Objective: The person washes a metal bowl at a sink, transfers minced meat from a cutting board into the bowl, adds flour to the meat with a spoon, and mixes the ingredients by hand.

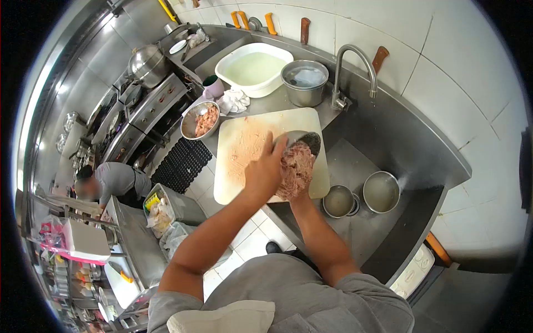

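Observation:
Over the right part of a white cutting board, a large clump of ground meat is held up. My right hand supports it from below, its fingers mostly hidden by the meat. Against the clump's left side is my left hand, with its fingers stretched out and apart. Behind the meat shows a grey and dark rounded object, whose kind I cannot make out. Smears of meat mark the board's left half. A metal bowl beside the board holds pink meat pieces.
A white basin of cloudy liquid, a metal pot, a cup and a white cloth stand behind. At right are a faucet and a sink with two metal pots. Another person bends at the left.

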Tool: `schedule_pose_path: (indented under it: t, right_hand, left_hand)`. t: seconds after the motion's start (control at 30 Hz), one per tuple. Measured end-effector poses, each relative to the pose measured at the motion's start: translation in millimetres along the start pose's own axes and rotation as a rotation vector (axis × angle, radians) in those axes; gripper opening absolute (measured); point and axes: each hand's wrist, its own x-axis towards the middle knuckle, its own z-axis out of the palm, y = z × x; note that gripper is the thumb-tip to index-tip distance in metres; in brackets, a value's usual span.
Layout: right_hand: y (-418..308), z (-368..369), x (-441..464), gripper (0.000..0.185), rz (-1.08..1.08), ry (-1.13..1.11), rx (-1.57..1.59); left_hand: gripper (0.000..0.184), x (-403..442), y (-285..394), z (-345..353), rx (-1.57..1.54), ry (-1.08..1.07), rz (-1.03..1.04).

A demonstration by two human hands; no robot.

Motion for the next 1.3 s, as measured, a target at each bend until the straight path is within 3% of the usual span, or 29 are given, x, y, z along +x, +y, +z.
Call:
schedule_pose_path:
  t: [0.03, 0.1, 0.23, 0.3, 0.4, 0.5, 0.53, 0.6, 0.67, 0.77, 0.93, 1.03, 1.1, 1.17, 1.2, 1.23, 1.27, 1.3]
  right_hand:
    - [-2, -1, -3, 0.061, -0.027, 0.014, 0.013]
    - [-12, 4, -7, 0.056, -0.057, 0.008, 0.007]
    - [-65, 37, -49, 0.046, -0.127, -0.079, -0.044]
    - [-110, 76, -93, 0.041, -0.169, -0.176, -0.09]
    - [-184, 167, -174, 0.034, -0.197, -0.338, -0.238]
    - [-227, 266, -226, 0.027, -0.181, -0.407, -0.558]
    - [-234, 296, -234, 0.028, -0.266, -0.374, -0.728]
    - [-223, 327, -223, 0.029, -0.479, -0.16, -1.209]
    - [-206, 334, -191, 0.031, -0.506, 0.115, -1.712]
    - [-153, 307, -120, 0.034, -0.095, 0.302, -2.219]
    - [-72, 239, -23, 0.038, 0.621, 0.028, -2.642]
    - [-41, 208, 14, 0.041, 0.848, -0.14, -2.74]
    - [-27, 192, 26, 0.042, 0.883, -0.204, -2.758]
    - [-14, 178, 26, 0.044, 0.818, -0.286, -2.739]
    - [-9, 177, 21, 0.044, 0.627, -0.339, -2.749]
    - [-5, 176, 15, 0.044, 0.436, -0.394, -2.753]
    - [-8, 177, 12, 0.043, 0.056, -0.46, -2.712]
    - [-10, 198, 20, 0.041, -0.004, -0.125, -2.392]
  left_hand:
    - [0.067, 4, -5, 4, -0.003, 0.002, -0.01]
    - [0.065, 21, -20, 16, -0.06, 0.222, -0.026]
    - [0.056, 29, -68, 29, -0.215, 0.196, -0.165]
    - [0.055, 25, -82, 39, -0.881, -0.068, -0.506]
    - [0.054, 13, -99, 78, -1.146, -0.065, -0.603]
    - [0.053, 4, -104, 95, -1.373, -0.084, -0.744]
    - [0.053, 4, -108, 103, -1.39, -0.05, -0.734]
    - [0.054, 3, -106, 113, -1.43, -0.029, -0.737]
    - [0.055, 5, -104, 117, -1.416, 0.035, -0.729]
    - [0.057, 4, -102, 111, -1.307, 0.0, -0.768]
    - [0.056, 6, -101, 133, -1.267, 0.086, -0.757]
    - [0.054, -2, -96, 126, -1.254, 0.08, -0.788]
    - [0.053, 0, -98, 122, -1.259, 0.097, -0.784]
    - [0.052, -9, -105, 128, -1.212, 0.059, -0.762]
    - [0.052, -21, -100, 149, -1.214, 0.037, -0.756]
    - [0.053, -3, -115, 160, -1.148, 0.315, -0.674]
    - [0.053, 10, -121, 169, -1.071, 0.538, -0.569]
    - [0.053, -11, -107, 160, -1.09, 0.475, -0.583]
